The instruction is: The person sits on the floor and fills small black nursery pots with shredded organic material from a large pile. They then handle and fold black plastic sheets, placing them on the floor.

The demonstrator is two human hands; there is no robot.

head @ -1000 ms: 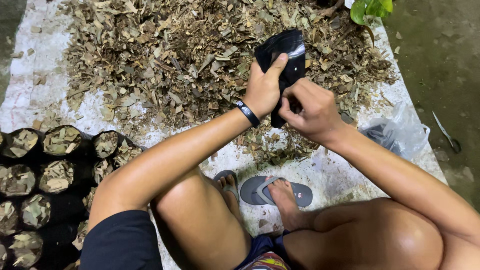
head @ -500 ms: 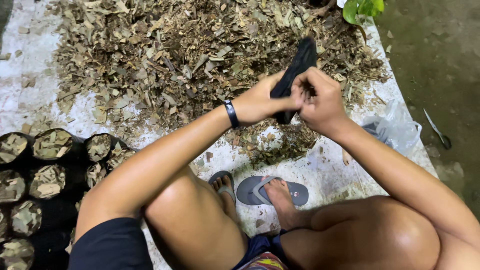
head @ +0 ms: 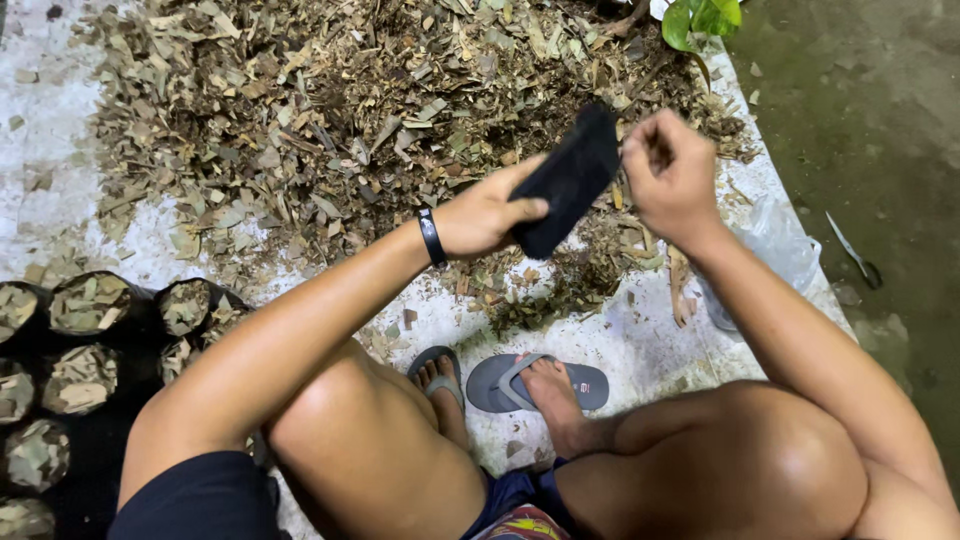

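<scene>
White sheeting [head: 640, 345] is covering the ground in the head view, and a wide heap of dry chopped leaves [head: 330, 110] is lying across its far part. Dark concrete floor [head: 880, 130] is showing along the right side, with a pair of scissors [head: 856, 252] lying on it, well apart from the heap. A green leafy plant [head: 705, 18] is poking in at the top edge.

The person is sitting low with both knees up, feet in grey flip-flops [head: 535, 383] resting on the sheeting. The left hand [head: 485, 215], wearing a dark wristband [head: 432, 237], is gripping the lower end of a flat black bag [head: 568, 180], fingers and thumb clamped on it. The bag is being held tilted above the near edge of the leaf heap, its upper end rising towards the right. The right hand [head: 668, 170] is hovering just beside the bag's upper end, fingers curled loosely inward; whether they are touching the bag cannot be told.

Filled black bags [head: 90, 305], packed with leaf pieces, are standing in rows at the left edge, beside the person's left thigh. A crumpled clear plastic bag [head: 775, 240] is lying on the sheeting under the right forearm.
</scene>
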